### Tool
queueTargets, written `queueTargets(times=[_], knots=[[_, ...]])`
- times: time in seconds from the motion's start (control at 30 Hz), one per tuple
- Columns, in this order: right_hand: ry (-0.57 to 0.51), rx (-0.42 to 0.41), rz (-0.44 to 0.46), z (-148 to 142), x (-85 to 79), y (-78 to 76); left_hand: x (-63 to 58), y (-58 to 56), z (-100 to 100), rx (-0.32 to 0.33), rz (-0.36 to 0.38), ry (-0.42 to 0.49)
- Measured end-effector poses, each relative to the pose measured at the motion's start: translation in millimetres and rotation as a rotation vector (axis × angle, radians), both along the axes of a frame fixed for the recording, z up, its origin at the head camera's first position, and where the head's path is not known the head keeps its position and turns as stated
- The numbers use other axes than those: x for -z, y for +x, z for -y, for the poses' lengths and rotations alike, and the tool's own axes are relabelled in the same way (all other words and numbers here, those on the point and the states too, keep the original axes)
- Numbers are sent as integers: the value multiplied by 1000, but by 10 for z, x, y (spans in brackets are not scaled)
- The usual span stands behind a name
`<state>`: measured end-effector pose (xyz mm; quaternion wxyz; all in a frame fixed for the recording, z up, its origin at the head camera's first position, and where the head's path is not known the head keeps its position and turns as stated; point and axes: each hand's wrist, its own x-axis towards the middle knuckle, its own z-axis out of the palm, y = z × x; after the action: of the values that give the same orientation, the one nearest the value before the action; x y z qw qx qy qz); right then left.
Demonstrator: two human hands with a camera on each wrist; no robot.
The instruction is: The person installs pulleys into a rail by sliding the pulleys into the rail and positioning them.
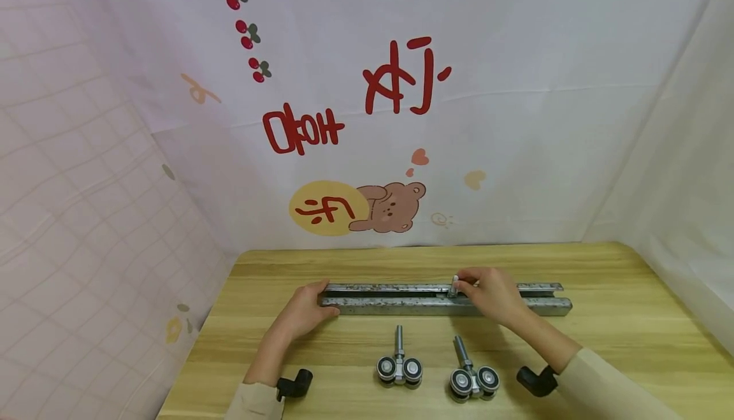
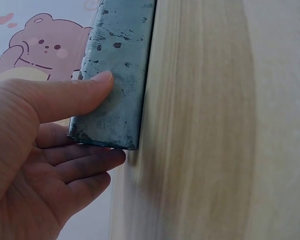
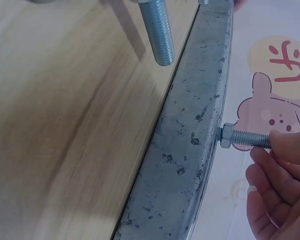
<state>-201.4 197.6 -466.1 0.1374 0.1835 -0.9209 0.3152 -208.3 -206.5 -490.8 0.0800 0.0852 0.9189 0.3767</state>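
A grey, scuffed metal channel rail (image 1: 395,307) lies crosswise on the table, its long slot facing up. At the rail's left end my left hand (image 1: 301,311) grips it. The thumb (image 2: 92,95) presses the rail's near side wall in the left wrist view, with the other fingers around the end and far side. My right hand (image 1: 494,294) pinches the top of a threaded bolt (image 3: 249,139) between thumb and fingers. This bolt stands up out of the slot, right of the rail's middle, with a hex nut (image 3: 226,135) low on it. Whatever lies below it is hidden inside the rail.
Two roller trolleys lie on the table in front of the rail, a left one (image 1: 399,369) and a right one (image 1: 473,382), each with a threaded bolt pointing away from me. Black wrist mounts (image 1: 295,384) sit at both wrists. A printed curtain (image 1: 516,171) hangs behind the table.
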Motion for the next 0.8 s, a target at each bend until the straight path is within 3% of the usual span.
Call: queueTargets(times=[0.8], knots=[[16,-48,25,155,-50,-54,22,-28,2,3,-9,1]])
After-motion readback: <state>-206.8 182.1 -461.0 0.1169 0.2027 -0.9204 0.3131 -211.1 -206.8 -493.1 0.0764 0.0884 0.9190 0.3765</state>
